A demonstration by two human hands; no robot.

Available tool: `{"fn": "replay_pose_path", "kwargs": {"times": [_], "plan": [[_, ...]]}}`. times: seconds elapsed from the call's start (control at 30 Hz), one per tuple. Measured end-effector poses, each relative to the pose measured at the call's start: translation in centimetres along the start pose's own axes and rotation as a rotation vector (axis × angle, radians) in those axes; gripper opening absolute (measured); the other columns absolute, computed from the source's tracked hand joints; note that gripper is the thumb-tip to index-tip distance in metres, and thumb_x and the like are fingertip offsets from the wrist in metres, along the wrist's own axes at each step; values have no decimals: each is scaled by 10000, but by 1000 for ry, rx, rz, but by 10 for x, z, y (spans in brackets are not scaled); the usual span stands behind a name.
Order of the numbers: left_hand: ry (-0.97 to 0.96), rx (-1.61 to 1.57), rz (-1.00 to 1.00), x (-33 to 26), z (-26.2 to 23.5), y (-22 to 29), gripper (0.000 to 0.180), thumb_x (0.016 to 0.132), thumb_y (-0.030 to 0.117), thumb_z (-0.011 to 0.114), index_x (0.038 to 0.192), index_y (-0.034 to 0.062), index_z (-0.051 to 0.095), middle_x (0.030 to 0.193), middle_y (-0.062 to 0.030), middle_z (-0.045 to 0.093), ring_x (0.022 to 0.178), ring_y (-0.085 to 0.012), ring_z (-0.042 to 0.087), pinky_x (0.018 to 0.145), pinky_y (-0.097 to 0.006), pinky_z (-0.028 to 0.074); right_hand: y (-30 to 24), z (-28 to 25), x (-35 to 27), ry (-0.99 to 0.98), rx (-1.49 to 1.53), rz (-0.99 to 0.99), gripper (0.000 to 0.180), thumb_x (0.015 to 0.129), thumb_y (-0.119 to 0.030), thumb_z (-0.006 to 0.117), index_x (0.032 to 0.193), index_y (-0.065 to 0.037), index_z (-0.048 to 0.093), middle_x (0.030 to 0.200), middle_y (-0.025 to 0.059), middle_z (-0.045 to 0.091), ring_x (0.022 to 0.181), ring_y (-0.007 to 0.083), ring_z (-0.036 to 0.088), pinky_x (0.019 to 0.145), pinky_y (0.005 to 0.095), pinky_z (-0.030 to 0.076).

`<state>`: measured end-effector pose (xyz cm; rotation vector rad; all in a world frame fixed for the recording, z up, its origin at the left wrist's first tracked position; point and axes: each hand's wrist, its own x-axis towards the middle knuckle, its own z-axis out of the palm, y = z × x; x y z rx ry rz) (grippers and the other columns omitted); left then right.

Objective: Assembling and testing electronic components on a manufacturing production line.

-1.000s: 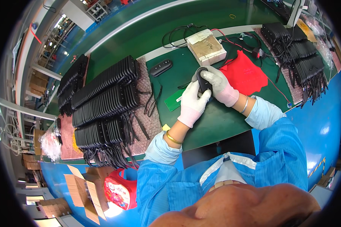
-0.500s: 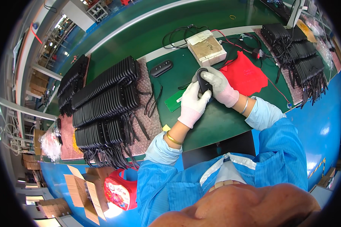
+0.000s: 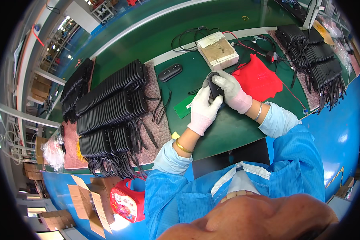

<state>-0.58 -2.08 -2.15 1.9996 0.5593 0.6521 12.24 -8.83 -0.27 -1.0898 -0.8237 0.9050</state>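
Both gloved hands close round one black oval device (image 3: pixel 216 90) above the green table mat. My left hand (image 3: pixel 204 108) grips its lower left side, thumb along the near edge. On its upper right side, my right hand (image 3: pixel 233 91) wraps round it with the fingers bent. Much of the device is hidden by the gloves. Just left of my left hand lies a green circuit board (image 3: pixel 183 107). A similar black device (image 3: pixel 170 72) with small marks rests farther off, and a red cloth (image 3: pixel 261 79) spreads to the right of my right hand.
Dense rows of black devices with straps (image 3: pixel 108 108) fill the left, on a pinkish bubble-wrap sheet (image 3: pixel 161 134). More stacked devices (image 3: pixel 324 72) stand far right. A worn cream box (image 3: pixel 218 51) with cables sits at the back. A red basket (image 3: pixel 128 202) and open carton (image 3: pixel 91 202) stand on the floor.
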Motion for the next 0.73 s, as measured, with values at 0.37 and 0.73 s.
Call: {"fn": "replay_pose_path", "kwargs": {"times": [0.37,0.73], "plan": [[9,-19,-1,0,0,1,185,814,125,644,929,-11,593,777,-84,515,583,-194,460,572,-325,425,-2,0,0,-9,9,30,283,949,-204,442,1066,-7,608,974,106,668,833,169,589,780,276,484],[15,-26,14,0,0,2,174,816,124,637,919,-9,592,777,-84,520,584,-200,469,573,-326,428,1,-1,0,-24,62,20,284,955,-213,443,1072,-13,608,984,103,664,858,167,588,803,275,479]]}}
